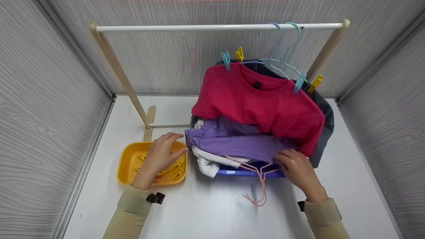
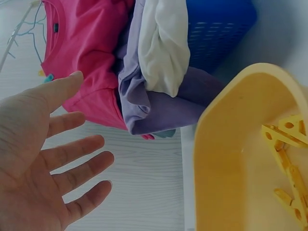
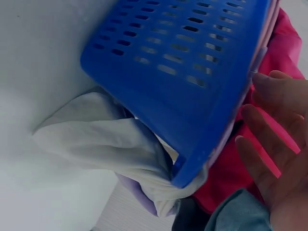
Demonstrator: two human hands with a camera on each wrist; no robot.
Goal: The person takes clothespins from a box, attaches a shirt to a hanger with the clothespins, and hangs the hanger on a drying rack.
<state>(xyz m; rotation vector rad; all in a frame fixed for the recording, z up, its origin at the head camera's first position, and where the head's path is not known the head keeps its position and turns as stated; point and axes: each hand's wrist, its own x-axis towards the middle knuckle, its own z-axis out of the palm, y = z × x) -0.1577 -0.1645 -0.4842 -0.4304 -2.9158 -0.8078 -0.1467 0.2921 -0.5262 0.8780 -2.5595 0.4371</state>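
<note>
"Any lettering coming through on your side?"

"None I can read from here. On my head view I've got a small, dark, rectangular neck label (image 1: 257, 85) inside the round collar of the crimson cloth shirt (image 1: 245, 99), but it's too small for me to make out."

"Does the left wrist view help?"

"I find the same label there, just a dark patch to me."

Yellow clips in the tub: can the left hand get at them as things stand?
Likely yes. The left hand is open and empty, close to the tub; the clips lie under its open top, with nothing covering them in the left wrist view.
</note>
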